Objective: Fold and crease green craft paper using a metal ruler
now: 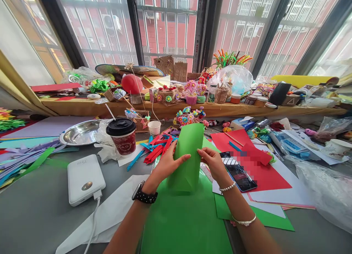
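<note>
Green sheet (187,224), below the fingers (182,159). Folded green paper (189,151), between them: left hand (167,164) clamped on left side, right hand (212,161) pinching right edge. Grey table (30,213) beneath; power bank (85,177) left, phone (238,169) right; crowded ledge (82,108), windows (170,37) beyond.

The left hand (165,165) is pointing its thumb (183,158) rightward and the right hand (215,164) is pinching, both forearms (129,224) slanting inward.

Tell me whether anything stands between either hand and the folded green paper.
Nothing visible does: the left hand holds the folded green paper at its left side, thumb across the front, and the right hand pinches its right edge.
</note>
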`<state>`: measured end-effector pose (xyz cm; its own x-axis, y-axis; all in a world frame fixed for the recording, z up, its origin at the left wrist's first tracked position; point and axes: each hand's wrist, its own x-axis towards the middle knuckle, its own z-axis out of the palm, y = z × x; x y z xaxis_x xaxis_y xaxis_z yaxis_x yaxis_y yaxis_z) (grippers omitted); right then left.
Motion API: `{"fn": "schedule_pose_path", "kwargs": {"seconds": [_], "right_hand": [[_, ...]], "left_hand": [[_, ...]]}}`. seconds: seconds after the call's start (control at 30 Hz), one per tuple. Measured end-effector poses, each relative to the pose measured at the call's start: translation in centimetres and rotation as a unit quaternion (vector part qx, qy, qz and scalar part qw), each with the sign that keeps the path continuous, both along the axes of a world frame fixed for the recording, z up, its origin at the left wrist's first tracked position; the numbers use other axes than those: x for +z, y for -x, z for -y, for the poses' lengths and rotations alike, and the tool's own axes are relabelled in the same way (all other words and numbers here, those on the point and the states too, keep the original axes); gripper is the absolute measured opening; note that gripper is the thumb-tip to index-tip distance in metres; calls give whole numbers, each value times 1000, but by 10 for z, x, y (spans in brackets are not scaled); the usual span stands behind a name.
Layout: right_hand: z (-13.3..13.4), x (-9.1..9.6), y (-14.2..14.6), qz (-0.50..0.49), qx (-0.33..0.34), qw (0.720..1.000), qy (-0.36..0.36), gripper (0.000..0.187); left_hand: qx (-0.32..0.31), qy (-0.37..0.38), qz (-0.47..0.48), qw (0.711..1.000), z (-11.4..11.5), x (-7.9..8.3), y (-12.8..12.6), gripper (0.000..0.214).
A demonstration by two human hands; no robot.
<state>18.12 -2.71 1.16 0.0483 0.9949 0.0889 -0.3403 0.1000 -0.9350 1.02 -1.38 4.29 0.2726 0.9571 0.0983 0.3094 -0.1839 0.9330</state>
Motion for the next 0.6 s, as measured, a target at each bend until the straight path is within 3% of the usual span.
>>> {"fn": "schedule_pose_path", "kwargs": {"seconds": [0.1, 0.17, 0.33, 0.6], "right_hand": [[3, 3, 2, -3, 12, 1000, -15, 21], [5, 6, 3, -1, 19, 999, -27, 22], [7, 6, 3, 19, 30, 998, -48, 27], [7, 2, 5, 68, 37, 995, -60, 32]], "left_hand": [[-26, 6, -16, 1000, 9, 8, -8, 77], [-75, 43, 6, 996, 14, 11, -13, 73], [-171, 98, 96, 976, 21, 5, -26, 67], [-102, 128, 191, 968, 29, -5, -43, 60]]}}
